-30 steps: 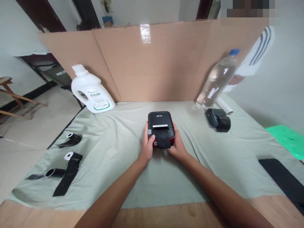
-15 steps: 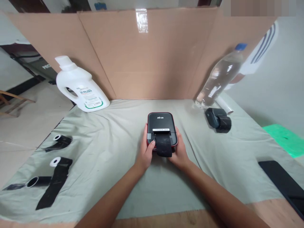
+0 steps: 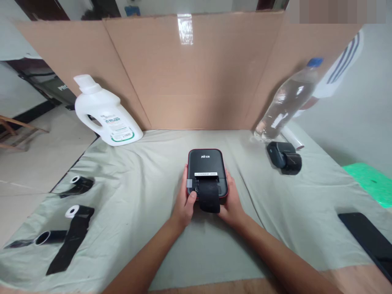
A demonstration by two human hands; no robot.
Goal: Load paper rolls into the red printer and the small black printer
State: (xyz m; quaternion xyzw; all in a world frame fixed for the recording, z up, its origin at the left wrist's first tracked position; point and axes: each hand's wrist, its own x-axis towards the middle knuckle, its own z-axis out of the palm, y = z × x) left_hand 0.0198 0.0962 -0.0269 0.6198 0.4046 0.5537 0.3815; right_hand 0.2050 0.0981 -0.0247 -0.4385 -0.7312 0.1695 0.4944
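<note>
A black label printer (image 3: 206,162) with a red edge is held between my two hands over the middle of the cloth. Out of its slot hangs a strip of black ribbon (image 3: 209,197), curling down over the front. My left hand (image 3: 184,204) grips the printer's left side, the thumb resting on the front left corner of its top. My right hand (image 3: 232,202) is wrapped round the right side, its fingertips partly hidden beneath the printer and ribbon.
On the left lie several black ribbon rolls (image 3: 80,211). A white detergent bottle (image 3: 105,112) and a clear water bottle (image 3: 289,102) lean against the cardboard (image 3: 199,77). To the right are a black device with a roll (image 3: 283,157), a white tube (image 3: 292,138) and a phone (image 3: 366,237). A striped sleeve (image 3: 344,61) shows behind.
Both hands have brought the printer lower in the picture, nearer to me, still gripping it. The view has also tilted and shifted slightly. The things on the cloth stay in place.
</note>
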